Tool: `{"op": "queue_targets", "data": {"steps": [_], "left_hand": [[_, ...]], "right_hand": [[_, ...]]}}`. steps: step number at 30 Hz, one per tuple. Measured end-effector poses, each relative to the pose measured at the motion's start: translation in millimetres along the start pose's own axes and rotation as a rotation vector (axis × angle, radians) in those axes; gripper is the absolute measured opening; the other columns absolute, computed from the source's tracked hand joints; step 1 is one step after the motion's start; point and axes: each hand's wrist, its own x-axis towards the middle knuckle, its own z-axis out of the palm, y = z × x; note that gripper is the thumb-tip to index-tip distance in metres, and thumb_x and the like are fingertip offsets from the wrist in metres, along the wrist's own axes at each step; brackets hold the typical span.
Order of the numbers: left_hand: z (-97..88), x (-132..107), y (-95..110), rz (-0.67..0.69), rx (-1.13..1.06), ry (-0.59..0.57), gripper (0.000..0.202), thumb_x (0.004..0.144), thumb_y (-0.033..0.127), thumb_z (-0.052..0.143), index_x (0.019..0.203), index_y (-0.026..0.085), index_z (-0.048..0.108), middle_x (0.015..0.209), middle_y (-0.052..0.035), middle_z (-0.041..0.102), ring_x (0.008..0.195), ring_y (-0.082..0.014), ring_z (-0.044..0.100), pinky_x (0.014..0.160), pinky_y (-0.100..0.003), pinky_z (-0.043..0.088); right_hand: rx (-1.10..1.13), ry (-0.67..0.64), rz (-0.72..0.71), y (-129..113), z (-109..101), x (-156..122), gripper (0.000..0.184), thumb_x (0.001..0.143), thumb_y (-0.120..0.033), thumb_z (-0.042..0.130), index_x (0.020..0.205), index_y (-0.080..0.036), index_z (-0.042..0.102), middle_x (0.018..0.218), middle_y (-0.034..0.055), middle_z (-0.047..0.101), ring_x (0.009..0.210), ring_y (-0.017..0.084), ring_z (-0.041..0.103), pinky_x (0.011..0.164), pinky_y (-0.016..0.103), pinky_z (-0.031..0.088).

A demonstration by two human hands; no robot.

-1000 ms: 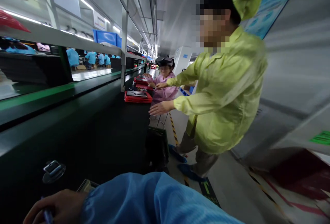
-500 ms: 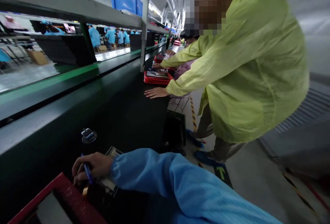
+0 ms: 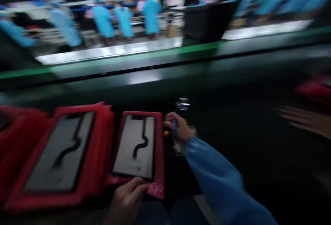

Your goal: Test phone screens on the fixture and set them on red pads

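The picture is smeared by motion. My right hand (image 3: 178, 126), in a blue sleeve, is closed round a blue pen and rests on the dark bench just right of a red tray (image 3: 157, 149). That tray carries a grey flat panel (image 3: 136, 146) with a black curved strip on it. My left hand (image 3: 126, 199) grips the near edge of the same red tray, fingers curled onto it. A small shiny round object (image 3: 183, 104) stands just beyond my right hand.
A larger red tray (image 3: 99, 156) with a second grey panel lies to the left, with more red trays beyond. A green-edged conveyor (image 3: 155, 54) runs across the back. People in blue coats sit beyond it. Another person's hand (image 3: 305, 119) reaches in at the right.
My view has swung left and down, away from the person in the yellow-green coat and onto the bench. The red trays and my left hand have come into view. My right hand still holds the pen.
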Motion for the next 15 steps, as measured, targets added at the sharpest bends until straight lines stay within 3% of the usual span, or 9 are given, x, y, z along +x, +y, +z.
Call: {"op": "queue_targets", "data": {"steps": [3,7,9,11,13,15], "left_hand": [[-15.5,-13,-4,-0.089,0.042,-0.003,0.021,0.099,0.013,0.048,0.099,0.020,0.068,0.091,-0.0025,0.072,0.074,-0.0111,0.069,0.064,-0.018,0.050],[-38.8,-51,13,-0.339,0.030,0.037,0.018,0.095,0.012,0.053,0.099,0.021,0.068,0.100,-0.0035,0.071,0.082,-0.0130,0.070,0.070,-0.021,0.049],[-41.4,-71,26,-0.545,-0.003,0.138,0.017,0.094,0.015,0.054,0.100,0.022,0.069,0.104,-0.0048,0.069,0.081,-0.0128,0.067,0.068,-0.022,0.047],[-38.6,-83,32,-0.835,-0.078,0.345,0.012,0.092,0.026,0.058,0.101,0.021,0.066,0.101,-0.0051,0.066,0.071,-0.0124,0.060,0.062,-0.023,0.043],[-31.1,-84,29,-1.125,-0.339,0.511,0.029,0.086,0.045,0.066,0.099,0.019,0.063,0.088,-0.0030,0.064,0.061,-0.0113,0.050,0.055,-0.024,0.037],[-19.8,-76,21,-1.345,-0.801,0.498,0.051,0.075,0.065,0.071,0.092,0.017,0.064,0.071,0.0006,0.057,0.053,-0.0096,0.040,0.050,-0.023,0.031]], "right_hand": [[-0.001,-0.083,-0.005,10,-5,16,0.029,0.071,-0.045,0.068,0.087,-0.023,0.058,0.074,0.0048,0.068,0.066,0.021,0.063,0.061,0.031,0.048],[-0.219,0.077,0.131,16,-9,21,0.036,0.055,-0.050,0.071,0.081,-0.027,0.062,0.077,0.0119,0.072,0.071,0.029,0.070,0.062,0.040,0.054],[-0.225,0.101,0.165,16,-10,17,0.038,0.051,-0.052,0.072,0.080,-0.029,0.062,0.079,0.0132,0.073,0.072,0.031,0.070,0.059,0.042,0.055],[-0.240,0.123,0.172,16,-11,14,0.040,0.049,-0.054,0.073,0.079,-0.031,0.062,0.080,0.0137,0.073,0.073,0.033,0.071,0.058,0.044,0.056],[-0.301,0.142,0.145,16,-10,14,0.039,0.050,-0.055,0.071,0.080,-0.032,0.062,0.083,0.0138,0.074,0.079,0.034,0.072,0.063,0.047,0.056],[-0.350,0.150,0.114,15,-9,14,0.037,0.051,-0.056,0.068,0.080,-0.032,0.062,0.085,0.0140,0.074,0.085,0.035,0.072,0.069,0.049,0.056]]}}
